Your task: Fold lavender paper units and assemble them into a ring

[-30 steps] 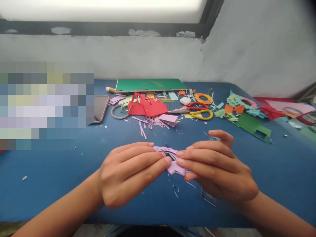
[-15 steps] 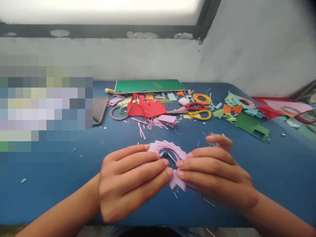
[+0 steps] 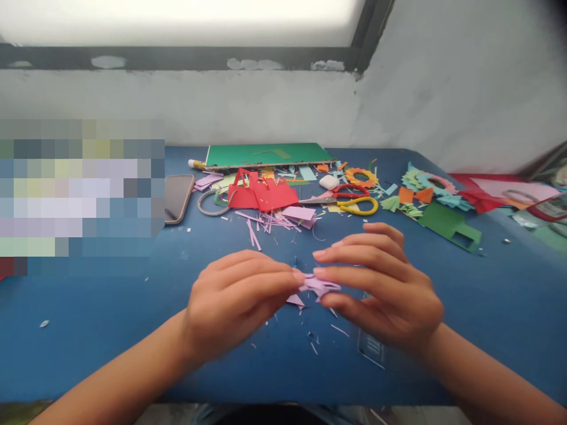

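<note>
My left hand (image 3: 248,295) pinches a ring of folded lilac paper (image 3: 319,285) between thumb and fingertips. The ring is tipped nearly edge-on, its left part hidden behind my fingers. Around its right end, my right hand (image 3: 390,289) has its fingers spread, with fingertips above and the thumb below; a gap shows between them, and light contact is possible. Just behind the ring stands a small dark blue object (image 3: 296,261), mostly hidden. Under my right hand lies a clear plastic piece with printed markings (image 3: 372,349).
Red-and-yellow-handled scissors (image 3: 358,205), cut red paper (image 3: 266,192) and lilac scraps (image 3: 301,215) lie ahead. Behind them is a green board (image 3: 270,154). A phone (image 3: 179,199) is at left; an orange paper ring (image 3: 362,177) and green card (image 3: 449,227) at right.
The lilac ring has tilted from facing me to nearly edge-on. My right hand has loosened and spread its fingers, while my left keeps its pinch. More of the clear plastic piece shows.
</note>
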`<state>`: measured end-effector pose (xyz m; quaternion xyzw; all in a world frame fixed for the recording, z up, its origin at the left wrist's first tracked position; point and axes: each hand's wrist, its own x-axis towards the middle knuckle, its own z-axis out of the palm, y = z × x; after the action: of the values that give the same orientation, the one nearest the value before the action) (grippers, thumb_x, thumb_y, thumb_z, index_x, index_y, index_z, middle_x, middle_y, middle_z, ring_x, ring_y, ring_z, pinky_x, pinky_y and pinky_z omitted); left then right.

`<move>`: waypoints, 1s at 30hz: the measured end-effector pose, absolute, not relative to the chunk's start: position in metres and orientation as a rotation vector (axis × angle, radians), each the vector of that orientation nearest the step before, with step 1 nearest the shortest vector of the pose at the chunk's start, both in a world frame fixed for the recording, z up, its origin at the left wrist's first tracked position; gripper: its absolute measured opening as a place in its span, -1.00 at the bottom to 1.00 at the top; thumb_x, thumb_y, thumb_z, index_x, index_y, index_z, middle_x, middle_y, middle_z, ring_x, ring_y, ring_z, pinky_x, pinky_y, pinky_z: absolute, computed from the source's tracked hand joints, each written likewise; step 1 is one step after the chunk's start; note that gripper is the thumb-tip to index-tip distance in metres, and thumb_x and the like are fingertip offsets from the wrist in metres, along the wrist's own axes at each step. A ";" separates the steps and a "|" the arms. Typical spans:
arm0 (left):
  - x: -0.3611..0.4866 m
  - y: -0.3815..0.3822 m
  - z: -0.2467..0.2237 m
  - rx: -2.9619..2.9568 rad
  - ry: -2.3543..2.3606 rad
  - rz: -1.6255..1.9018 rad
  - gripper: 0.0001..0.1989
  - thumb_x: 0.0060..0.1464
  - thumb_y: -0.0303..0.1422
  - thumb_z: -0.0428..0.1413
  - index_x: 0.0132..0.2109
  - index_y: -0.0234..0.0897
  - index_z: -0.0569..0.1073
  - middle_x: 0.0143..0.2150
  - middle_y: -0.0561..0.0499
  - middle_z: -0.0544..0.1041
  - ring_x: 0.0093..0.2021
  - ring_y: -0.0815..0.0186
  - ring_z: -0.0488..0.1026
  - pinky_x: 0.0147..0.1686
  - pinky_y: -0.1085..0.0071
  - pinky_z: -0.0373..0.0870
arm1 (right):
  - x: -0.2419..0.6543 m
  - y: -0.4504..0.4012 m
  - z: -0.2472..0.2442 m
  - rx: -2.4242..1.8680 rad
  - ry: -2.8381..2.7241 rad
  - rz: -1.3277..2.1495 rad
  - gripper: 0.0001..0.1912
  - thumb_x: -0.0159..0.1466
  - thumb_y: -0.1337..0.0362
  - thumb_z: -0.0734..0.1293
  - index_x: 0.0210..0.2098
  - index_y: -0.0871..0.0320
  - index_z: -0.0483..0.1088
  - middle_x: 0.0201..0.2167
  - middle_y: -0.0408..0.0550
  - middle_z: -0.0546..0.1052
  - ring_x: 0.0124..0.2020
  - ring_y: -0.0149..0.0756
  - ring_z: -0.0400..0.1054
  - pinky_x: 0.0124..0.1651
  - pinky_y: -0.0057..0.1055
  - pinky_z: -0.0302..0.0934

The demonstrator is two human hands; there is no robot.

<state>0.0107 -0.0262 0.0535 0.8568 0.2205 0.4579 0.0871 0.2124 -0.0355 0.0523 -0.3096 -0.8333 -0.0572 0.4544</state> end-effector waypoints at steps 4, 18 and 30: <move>0.015 -0.024 0.049 2.344 0.656 1.408 -0.79 -0.04 -0.62 0.18 -0.20 -0.38 0.48 -0.35 -0.04 0.59 -0.37 0.44 0.49 -0.32 0.56 0.45 | 0.213 -0.032 0.049 -0.780 -2.061 0.019 -0.85 0.28 0.34 0.20 -0.37 0.12 0.39 -0.40 -0.15 0.55 -0.34 -0.39 0.41 0.00 -0.22 0.07; 0.019 -0.025 0.046 2.000 0.874 1.125 -0.79 -0.07 -0.55 0.21 -0.21 -0.31 0.53 -0.43 0.06 0.57 -0.50 0.48 0.44 -0.47 0.65 0.42 | 0.206 -0.031 0.042 -0.861 -2.113 0.342 -0.85 0.26 0.41 0.20 -0.39 0.16 0.36 -0.40 -0.20 0.52 -0.34 -0.44 0.37 -0.01 -0.30 -0.02; 0.016 -0.017 0.043 1.508 1.049 1.117 -0.87 0.00 -0.44 0.17 -0.24 -0.20 0.49 -0.37 0.12 0.49 -0.41 0.50 0.44 -0.43 0.67 0.36 | 0.227 -0.010 0.044 -1.213 -1.926 1.096 -0.61 0.24 -0.05 0.17 -0.28 0.15 0.37 -0.35 -0.11 0.46 -0.32 -0.34 0.31 -0.29 -0.45 0.16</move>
<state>0.0159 -0.0173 0.0426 0.6168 0.4293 0.4569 0.4758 0.2271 -0.0098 0.0444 -0.4576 -0.7265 0.4136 0.3029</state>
